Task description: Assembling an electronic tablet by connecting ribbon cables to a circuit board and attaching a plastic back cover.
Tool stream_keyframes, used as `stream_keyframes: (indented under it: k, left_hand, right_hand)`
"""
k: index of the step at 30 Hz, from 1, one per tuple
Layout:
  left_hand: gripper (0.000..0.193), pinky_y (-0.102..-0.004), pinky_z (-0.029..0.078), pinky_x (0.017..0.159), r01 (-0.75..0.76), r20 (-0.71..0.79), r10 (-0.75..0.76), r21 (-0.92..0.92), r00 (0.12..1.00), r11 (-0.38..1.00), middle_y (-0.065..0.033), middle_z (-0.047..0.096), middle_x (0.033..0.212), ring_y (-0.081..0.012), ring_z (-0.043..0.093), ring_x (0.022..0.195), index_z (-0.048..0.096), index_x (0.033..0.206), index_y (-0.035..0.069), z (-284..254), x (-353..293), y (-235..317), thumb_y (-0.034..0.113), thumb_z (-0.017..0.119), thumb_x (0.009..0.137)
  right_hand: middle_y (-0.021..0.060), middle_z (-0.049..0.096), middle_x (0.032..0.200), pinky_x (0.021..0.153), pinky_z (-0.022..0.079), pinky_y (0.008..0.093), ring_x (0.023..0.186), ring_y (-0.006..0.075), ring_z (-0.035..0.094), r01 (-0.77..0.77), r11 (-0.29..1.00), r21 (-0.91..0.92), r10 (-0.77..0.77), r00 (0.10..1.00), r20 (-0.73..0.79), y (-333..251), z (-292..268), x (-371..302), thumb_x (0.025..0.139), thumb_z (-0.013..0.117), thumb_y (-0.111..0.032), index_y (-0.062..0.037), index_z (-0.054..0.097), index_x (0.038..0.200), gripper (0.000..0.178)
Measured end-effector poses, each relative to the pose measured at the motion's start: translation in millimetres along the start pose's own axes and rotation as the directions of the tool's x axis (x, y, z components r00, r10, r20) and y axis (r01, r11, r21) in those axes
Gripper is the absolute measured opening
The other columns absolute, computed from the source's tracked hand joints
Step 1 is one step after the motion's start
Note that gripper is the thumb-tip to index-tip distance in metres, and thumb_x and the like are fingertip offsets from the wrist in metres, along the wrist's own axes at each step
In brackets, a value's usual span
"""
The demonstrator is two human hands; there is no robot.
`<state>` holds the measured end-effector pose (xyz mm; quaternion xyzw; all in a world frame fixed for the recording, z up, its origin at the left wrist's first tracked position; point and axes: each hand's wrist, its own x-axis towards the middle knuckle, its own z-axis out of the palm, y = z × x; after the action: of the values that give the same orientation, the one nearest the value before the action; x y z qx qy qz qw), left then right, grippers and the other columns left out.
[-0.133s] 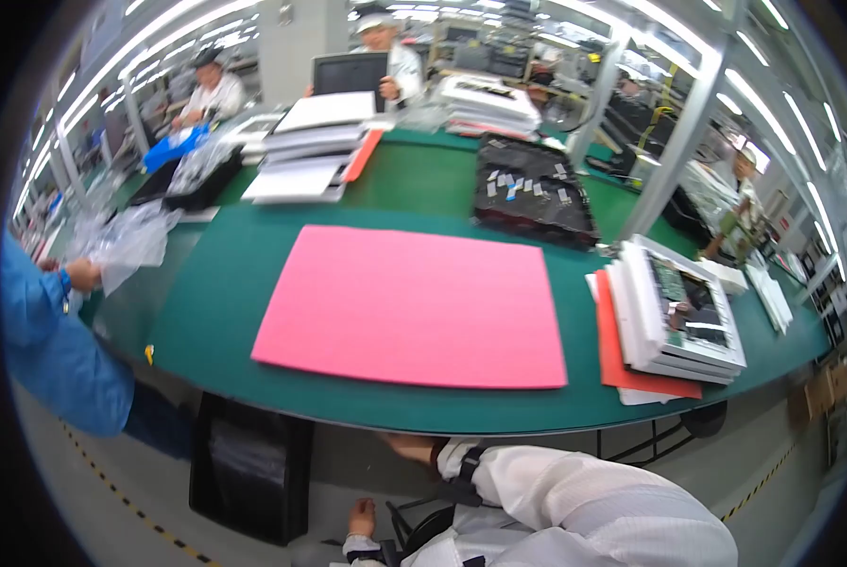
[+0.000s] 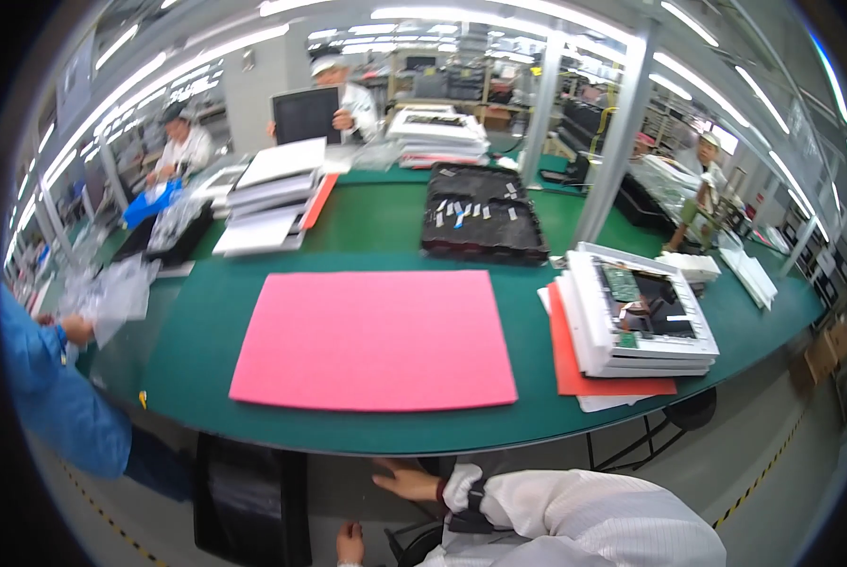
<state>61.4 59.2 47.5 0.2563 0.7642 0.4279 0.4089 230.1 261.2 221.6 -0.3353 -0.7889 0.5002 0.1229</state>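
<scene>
Moved my R hand (image 2: 409, 482) out from bench (image 2: 182, 378) edge vs prev; fingers spread, nothing held. L hand (image 2: 350, 545) low, can't tell grip. Pink foam sheet (image 2: 376, 340) flat on bench, stacked white-framed units (image 2: 645, 363) to R, top PCB (image 2: 622, 283) exposed; done/left unclear.

Remotely, I see long strip lights (image 2: 461, 15) above a deep room, with metal posts (image 2: 612, 142), a pale pillar (image 2: 258, 106) and crowded shelves (image 2: 437, 90) beyond the green bench (image 2: 192, 321). Striped tape (image 2: 760, 472) crosses the grey floor (image 2: 726, 435) near a dark stool (image 2: 693, 409).
</scene>
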Motion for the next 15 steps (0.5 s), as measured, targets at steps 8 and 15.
stream_keyframes:
  k: [8,15]
  left_hand:
    - [0.031,-0.0331,0.045,0.091,-0.3,0.072,0.291,0.233,0.954,0.925,-0.014,0.065,0.111,-0.0232,0.059,0.104,0.06,0.115,-0.002,-57,-116,155,0.023,0.053,0.099]
    - [0.025,-0.0314,0.047,0.092,-0.527,0.111,0.534,0.418,0.838,0.74,-0.0137,0.064,0.111,-0.0215,0.061,0.105,0.059,0.117,-0.003,-68,-177,316,0.013,0.052,0.098]
  right_hand:
    - [0.0136,0.069,0.105,0.086,0.051,0.0332,0.099,0.0256,0.066,0.196,0.974,0.115,-0.201,0.979,0.038,-29,-111,-129,0.098,0.052,-0.02,-0.0033,0.061,0.117,0.027]
    - [0.0111,0.068,0.083,0.068,0.052,0.036,0.076,0.0283,0.066,0.55,0.83,-0.088,-0.552,0.789,-0.27,-68,-192,-166,0.09,0.062,-0.013,-0.0031,0.066,0.099,0.014]
